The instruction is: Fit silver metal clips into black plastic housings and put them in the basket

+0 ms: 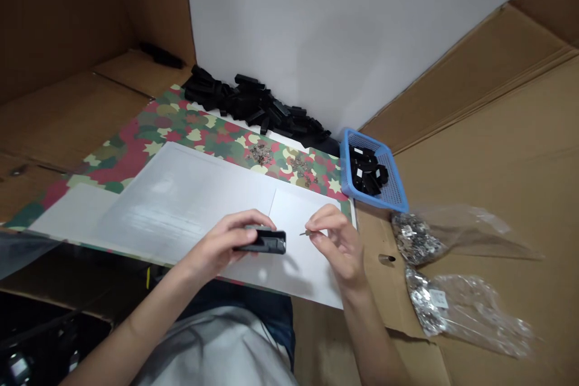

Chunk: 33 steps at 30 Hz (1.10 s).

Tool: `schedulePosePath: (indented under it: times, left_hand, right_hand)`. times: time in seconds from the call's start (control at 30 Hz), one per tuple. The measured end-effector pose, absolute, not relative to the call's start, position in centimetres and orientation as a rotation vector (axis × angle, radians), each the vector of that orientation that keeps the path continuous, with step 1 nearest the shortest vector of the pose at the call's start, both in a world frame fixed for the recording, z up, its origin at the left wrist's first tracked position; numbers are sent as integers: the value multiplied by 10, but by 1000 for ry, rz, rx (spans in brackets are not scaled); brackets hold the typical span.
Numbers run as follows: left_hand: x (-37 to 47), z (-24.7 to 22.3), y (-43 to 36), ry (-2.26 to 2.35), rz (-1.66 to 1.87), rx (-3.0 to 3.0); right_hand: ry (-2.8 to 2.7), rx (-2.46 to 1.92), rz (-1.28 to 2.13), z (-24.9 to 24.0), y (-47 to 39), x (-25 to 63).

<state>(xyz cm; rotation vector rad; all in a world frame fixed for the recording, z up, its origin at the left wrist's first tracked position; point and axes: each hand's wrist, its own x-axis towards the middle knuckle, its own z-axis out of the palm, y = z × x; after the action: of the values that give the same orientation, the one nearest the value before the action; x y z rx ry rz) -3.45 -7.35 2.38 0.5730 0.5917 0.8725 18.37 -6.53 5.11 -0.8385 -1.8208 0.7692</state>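
My left hand (pixel 230 238) is wrapped round a black plastic housing (pixel 271 242), a long narrow piece with a hollow facing up. Its open end points right, toward my other hand. Just right of it, my right hand (pixel 337 241) pinches a small thin metal piece (pixel 304 233) between thumb and fingertips. The metal piece points left and is apart from the housing. Both hands are above the white sheet (pixel 190 193) on the table. Farther back lie two small heaps of tiny metal parts, one a metal pile (pixel 261 154), the other a looser scatter (pixel 301 166).
A long heap of black plastic pieces (pixel 257 102) lies along the white wall. At the right stands a blue basket (pixel 398 184) holding several black pieces with white labels. Two clear bags of metal parts, an upper bag (pixel 416 238) and a lower bag (pixel 427 304), rest on cardboard.
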Motion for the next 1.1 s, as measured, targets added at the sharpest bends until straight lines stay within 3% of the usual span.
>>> schedulePosePath:
  times: [0.2,0.67,1.1]
  left_hand:
    - [-40,34,-76,889,767,1273]
    - [-42,36,-77,826,646,1241]
    - [-40,36,-75,812,647,1204]
  right_hand:
    - [-2232,-680,419,81,-65,182]
    - [-2485,-569,579,77,-55,187]
    - [-2570,-597,519,76,-57,187]
